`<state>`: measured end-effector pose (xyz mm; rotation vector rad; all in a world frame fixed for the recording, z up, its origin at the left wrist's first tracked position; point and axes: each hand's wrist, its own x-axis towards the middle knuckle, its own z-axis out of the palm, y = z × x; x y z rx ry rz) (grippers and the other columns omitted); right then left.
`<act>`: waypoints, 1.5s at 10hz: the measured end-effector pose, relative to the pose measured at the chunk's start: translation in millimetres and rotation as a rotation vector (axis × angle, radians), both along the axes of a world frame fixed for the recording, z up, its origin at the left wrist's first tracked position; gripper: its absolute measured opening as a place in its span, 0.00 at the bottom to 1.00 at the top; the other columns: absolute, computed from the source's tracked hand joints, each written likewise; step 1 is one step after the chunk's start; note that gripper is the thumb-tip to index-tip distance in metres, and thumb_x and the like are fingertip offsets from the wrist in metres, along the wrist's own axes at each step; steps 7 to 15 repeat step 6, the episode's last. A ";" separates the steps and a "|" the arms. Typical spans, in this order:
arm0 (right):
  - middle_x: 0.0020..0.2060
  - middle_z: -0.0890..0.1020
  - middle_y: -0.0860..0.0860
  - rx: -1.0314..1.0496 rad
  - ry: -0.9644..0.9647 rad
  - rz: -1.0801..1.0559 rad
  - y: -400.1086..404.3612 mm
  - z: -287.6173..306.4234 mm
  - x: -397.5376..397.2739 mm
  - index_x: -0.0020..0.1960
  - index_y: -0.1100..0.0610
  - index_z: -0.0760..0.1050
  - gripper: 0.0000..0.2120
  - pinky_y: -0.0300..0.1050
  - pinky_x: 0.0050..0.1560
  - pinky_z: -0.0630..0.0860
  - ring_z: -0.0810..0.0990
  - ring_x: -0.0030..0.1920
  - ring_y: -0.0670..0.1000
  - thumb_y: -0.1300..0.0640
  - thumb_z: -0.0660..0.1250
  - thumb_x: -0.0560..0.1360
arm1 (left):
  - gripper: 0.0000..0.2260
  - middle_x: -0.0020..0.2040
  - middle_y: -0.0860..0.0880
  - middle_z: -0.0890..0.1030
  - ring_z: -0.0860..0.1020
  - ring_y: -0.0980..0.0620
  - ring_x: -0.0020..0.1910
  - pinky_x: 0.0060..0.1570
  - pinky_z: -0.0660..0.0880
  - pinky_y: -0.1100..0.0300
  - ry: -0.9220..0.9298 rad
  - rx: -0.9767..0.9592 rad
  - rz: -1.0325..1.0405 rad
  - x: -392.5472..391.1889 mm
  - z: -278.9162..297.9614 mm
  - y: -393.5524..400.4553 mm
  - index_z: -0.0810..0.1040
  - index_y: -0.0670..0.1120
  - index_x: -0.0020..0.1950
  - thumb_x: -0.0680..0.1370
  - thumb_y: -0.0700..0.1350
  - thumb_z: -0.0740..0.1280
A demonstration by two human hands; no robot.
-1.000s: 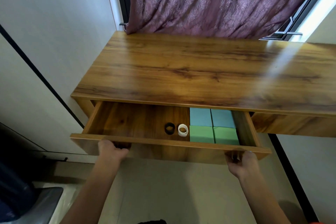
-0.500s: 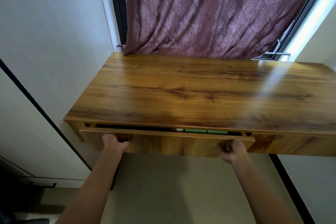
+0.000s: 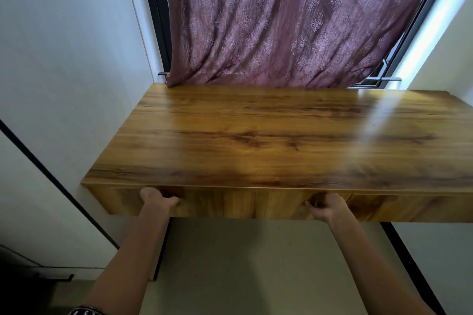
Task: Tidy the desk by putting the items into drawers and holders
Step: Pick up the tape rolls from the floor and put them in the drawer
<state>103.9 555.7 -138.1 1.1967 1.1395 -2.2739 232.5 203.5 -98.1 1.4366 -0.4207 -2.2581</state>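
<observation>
Both hands are on the drawer (image 3: 245, 203), and it sits flush under the desk (image 3: 268, 140) top. Left hand (image 3: 156, 199) grips the front near its left end, fingers curled under the lip; right hand (image 3: 325, 206) grips near the right end, fingers curled likewise. Purple curtain (image 3: 294, 20) hangs beyond.

drawer (image 3: 245, 203) | wooden | shut flush under desk top (image 3: 281, 140)

Glossy wood desk (image 3: 281, 135), patterned cloth curtain (image 3: 294, 20)
</observation>
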 end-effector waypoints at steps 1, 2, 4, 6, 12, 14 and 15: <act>0.67 0.69 0.58 -0.002 -0.008 -0.012 1.8 -0.8 -1.0 0.71 0.58 0.64 0.19 0.52 0.55 0.73 0.69 0.66 0.59 0.58 0.55 0.80 | 0.24 0.76 0.41 0.55 0.53 0.36 0.75 0.71 0.53 0.36 -0.008 0.012 0.001 -0.2 -4.5 0.2 0.46 0.45 0.78 0.82 0.47 0.46; 0.68 0.68 0.58 0.004 0.003 -0.017 1.9 1.4 -0.4 0.71 0.58 0.64 0.19 0.52 0.57 0.73 0.68 0.68 0.59 0.58 0.55 0.80 | 0.25 0.76 0.41 0.54 0.53 0.35 0.74 0.71 0.54 0.35 0.004 0.030 0.007 0.3 -6.7 -2.7 0.46 0.46 0.78 0.81 0.48 0.47; 0.48 0.73 0.58 0.036 0.046 0.030 2.3 -1.7 11.2 0.65 0.60 0.68 0.15 0.49 0.60 0.72 0.74 0.49 0.57 0.60 0.53 0.81 | 0.24 0.76 0.41 0.55 0.54 0.36 0.74 0.71 0.54 0.36 0.010 -0.023 0.004 8.6 2.5 6.1 0.46 0.46 0.77 0.82 0.47 0.46; 0.39 0.74 0.56 0.089 0.072 0.066 1.5 -20.5 42.1 0.42 0.58 0.70 0.12 0.44 0.39 0.78 0.73 0.37 0.51 0.56 0.53 0.82 | 0.22 0.73 0.44 0.62 0.63 0.41 0.72 0.69 0.61 0.40 -0.064 -0.192 -0.169 13.9 0.2 10.8 0.55 0.46 0.76 0.83 0.50 0.45; 0.39 0.74 0.56 0.089 0.072 0.066 1.5 -20.5 42.1 0.42 0.58 0.70 0.12 0.44 0.39 0.78 0.73 0.37 0.51 0.56 0.53 0.82 | 0.22 0.73 0.44 0.62 0.63 0.41 0.72 0.69 0.61 0.40 -0.064 -0.192 -0.169 13.9 0.2 10.8 0.55 0.46 0.76 0.83 0.50 0.45; 0.39 0.74 0.56 0.089 0.072 0.066 1.5 -20.5 42.1 0.42 0.58 0.70 0.12 0.44 0.39 0.78 0.73 0.37 0.51 0.56 0.53 0.82 | 0.22 0.73 0.44 0.62 0.63 0.41 0.72 0.69 0.61 0.40 -0.064 -0.192 -0.169 13.9 0.2 10.8 0.55 0.46 0.76 0.83 0.50 0.45; 0.39 0.74 0.56 0.089 0.072 0.066 1.5 -20.5 42.1 0.42 0.58 0.70 0.12 0.44 0.39 0.78 0.73 0.37 0.51 0.56 0.53 0.82 | 0.22 0.73 0.44 0.62 0.63 0.41 0.72 0.69 0.61 0.40 -0.064 -0.192 -0.169 13.9 0.2 10.8 0.55 0.46 0.76 0.83 0.50 0.45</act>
